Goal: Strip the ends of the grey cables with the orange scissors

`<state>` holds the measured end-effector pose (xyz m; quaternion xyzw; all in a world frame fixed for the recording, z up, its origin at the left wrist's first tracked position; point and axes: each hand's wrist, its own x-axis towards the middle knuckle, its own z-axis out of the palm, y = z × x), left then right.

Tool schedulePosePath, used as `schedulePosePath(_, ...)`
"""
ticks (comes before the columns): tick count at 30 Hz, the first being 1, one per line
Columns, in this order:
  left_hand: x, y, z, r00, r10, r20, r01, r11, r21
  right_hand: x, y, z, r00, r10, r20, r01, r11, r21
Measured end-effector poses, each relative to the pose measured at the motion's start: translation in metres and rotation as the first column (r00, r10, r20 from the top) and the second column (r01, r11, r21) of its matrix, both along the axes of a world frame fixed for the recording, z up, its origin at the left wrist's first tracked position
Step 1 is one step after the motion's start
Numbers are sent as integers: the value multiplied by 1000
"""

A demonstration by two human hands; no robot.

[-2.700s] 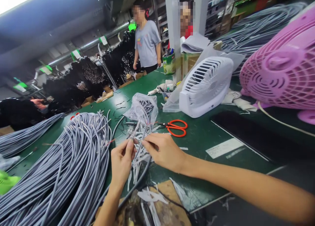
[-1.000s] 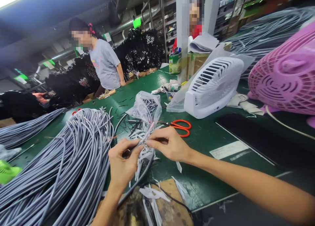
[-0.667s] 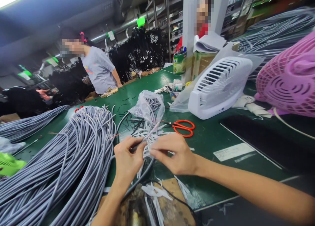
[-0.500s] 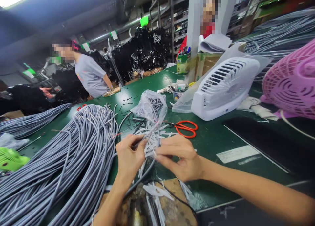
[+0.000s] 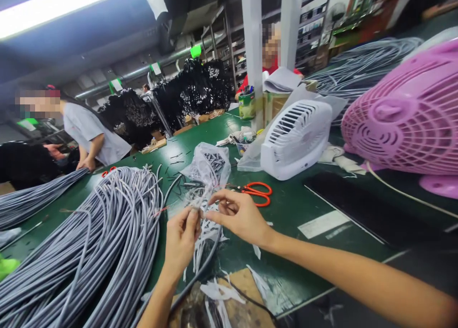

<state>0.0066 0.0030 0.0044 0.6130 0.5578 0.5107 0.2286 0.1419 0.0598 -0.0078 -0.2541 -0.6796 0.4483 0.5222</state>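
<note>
My left hand [image 5: 182,237] is closed around the stripped end of a grey cable [image 5: 203,266], which runs down toward me over the table edge. My right hand [image 5: 239,218] pinches the thin wires at that cable's tip, right beside my left thumb. Below my hands lies a heap of white paper strips [image 5: 205,232]. Just beyond them a clear plastic bag [image 5: 207,163] holds small dark tube pieces. Red-handled scissors [image 5: 255,193] lie on the green table [image 5: 296,204], right of the bag.
A big bundle of grey cables [image 5: 89,237] fills the table's left. A white fan [image 5: 295,137] and a pink fan [image 5: 404,111] stand on the right. A person in a grey shirt [image 5: 91,135] leans on another cable bundle at far left; another person [image 5: 270,51] sits behind the pillar.
My hands have pulled slightly apart, the right now pinching at the cable's tip. The person in the grey shirt has walked left along the table and now bends over the far cables.
</note>
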Motion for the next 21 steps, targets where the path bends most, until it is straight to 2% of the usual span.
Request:
schedulePosePath(3, 4, -1, -3, 998, -11, -69, 10, 1000, -20, 1, -4, -1, 992, -130, 6, 126, 974, 190)
schedulePosePath(5, 6, -1, -6, 990, 16, -137, -17, 1000, -4, 3, -4, -1, 975, -220, 16, 200, 915, 351)
schedulePosePath(7, 7, -1, -9, 970, 61, -234, -45, 996, 72, 6, -3, -2, 958, -285, 33, 238, 853, 465)
schedulePosePath(9, 8, -1, -11, 942, 118, -313, -62, 981, 184, 7, -1, -4, 944, -328, 37, 260, 809, 527)
schedulePosePath(11, 9, -2, -13, 931, 170, -324, -83, 960, 266, 8, 0, -4, 938, -346, 24, 281, 798, 534)
schedulePosePath(13, 11, -3, -12, 946, 186, -265, -115, 959, 260, 7, 1, -3, 945, -328, 20, 282, 841, 462)
schedulePosePath(15, 12, -4, -10, 969, 161, -188, -123, 973, 195, 6, 2, 0, 962, -273, 17, 254, 916, 311)
schedulePosePath(17, 11, -4, -7, 984, 117, -136, -99, 986, 133, 5, 3, 4, 989, -145, 9, 143, 983, 116)
schedulePosePath(18, 10, -4, -6, 988, 90, -122, -76, 991, 112, 5, 4, 6, 999, -49, -9, 49, 999, 22)
schedulePosePath(19, 9, -4, -5, 992, 60, -109, -50, 995, 90, 5, 4, 8, 997, 61, -35, -63, 996, -59)
schedulePosePath(21, 8, -4, -4, 998, -9, -57, 11, 1000, 29, 6, 5, 11, 960, 260, -106, -276, 945, -174)
